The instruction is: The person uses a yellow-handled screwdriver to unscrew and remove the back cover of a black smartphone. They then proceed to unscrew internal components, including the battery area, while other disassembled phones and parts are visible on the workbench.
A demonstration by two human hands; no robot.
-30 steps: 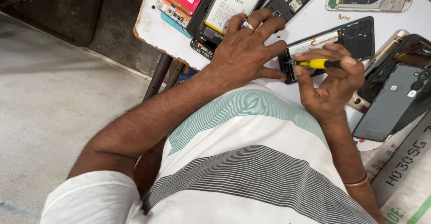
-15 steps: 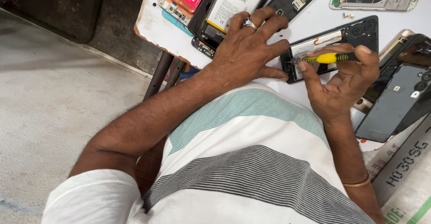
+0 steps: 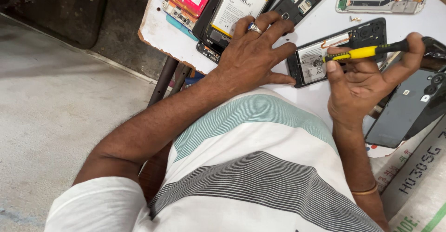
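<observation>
My right hand (image 3: 360, 85) pinches a yellow screwdriver (image 3: 367, 52) between thumb and fingers, its tip hovering at the opened phone (image 3: 334, 51) lying flat on the white table (image 3: 320, 20). My left hand (image 3: 253, 58) is spread, palm down, just left of the phone, fingertips overlapping another open handset (image 3: 232, 9) beyond. The phone looks light, thin and fragile inside, so I'd hold it by its rigid frame edges.
</observation>
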